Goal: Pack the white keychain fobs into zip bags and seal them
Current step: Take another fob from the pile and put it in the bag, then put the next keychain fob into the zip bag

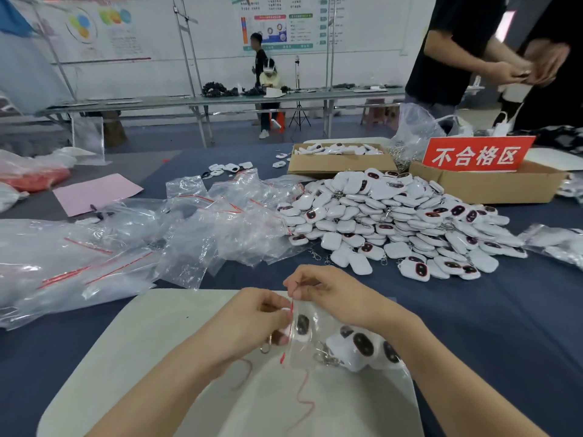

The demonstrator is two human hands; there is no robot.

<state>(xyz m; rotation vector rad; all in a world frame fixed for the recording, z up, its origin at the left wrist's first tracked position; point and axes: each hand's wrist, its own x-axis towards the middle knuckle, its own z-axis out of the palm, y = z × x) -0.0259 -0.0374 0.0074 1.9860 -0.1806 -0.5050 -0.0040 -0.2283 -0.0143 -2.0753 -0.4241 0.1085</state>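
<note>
A clear zip bag with a red strip lies on its side over a white mat. Several white fobs with dark oval windows sit inside it. My right hand pinches the upper edge of the bag's mouth. My left hand grips a white fob with a metal ring at the bag's opening. A large heap of white fobs lies on the blue cloth ahead right. Empty zip bags are piled ahead left.
Two cardboard boxes stand behind the heap: one with fobs, one with a red sign. A person in black stands at the far right. A pink sheet and filled plastic bags lie left.
</note>
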